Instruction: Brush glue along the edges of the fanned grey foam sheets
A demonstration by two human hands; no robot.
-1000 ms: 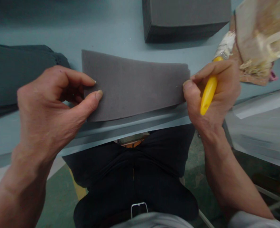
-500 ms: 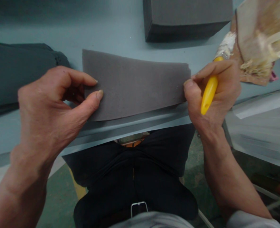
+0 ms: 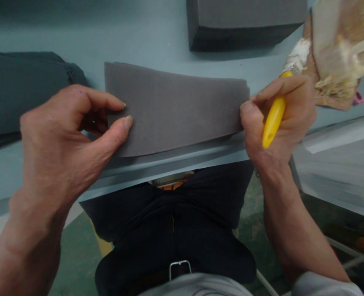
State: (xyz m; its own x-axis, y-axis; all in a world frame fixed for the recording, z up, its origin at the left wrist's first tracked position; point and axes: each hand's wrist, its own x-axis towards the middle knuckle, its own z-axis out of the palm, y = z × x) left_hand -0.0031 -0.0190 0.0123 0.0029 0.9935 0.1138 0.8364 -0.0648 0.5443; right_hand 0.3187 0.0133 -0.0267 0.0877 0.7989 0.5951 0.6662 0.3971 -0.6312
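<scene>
A grey, slightly curved sheet piece point(image 3: 175, 111), perhaps foam or fabric, is held level near the table's front edge. Its outline looks doubled at the upper left corner and the right end, as if layered. My left hand point(image 3: 67, 127) grips its left end, thumb on top and the other fingers partly hidden. At the right end, the thumb and forefinger of my right hand point(image 3: 280, 119) pinch the edge. That same hand also carries a brush with a yellow handle point(image 3: 274, 121), whose whitish, caked head points away from me.
A thick dark grey stack point(image 3: 246, 37) lies at the back. Folded dark green cloth point(image 3: 24, 94) rests at left. A glue-crusted, translucent container point(image 3: 342, 45) stands on brown board point(image 3: 336, 102) at right. My lap is below the pale blue table's edge point(image 3: 157, 170).
Both hands keep their hold and have spread very slightly apart. A second edge now shows at the sheet's upper left corner. The view has shifted a little.
</scene>
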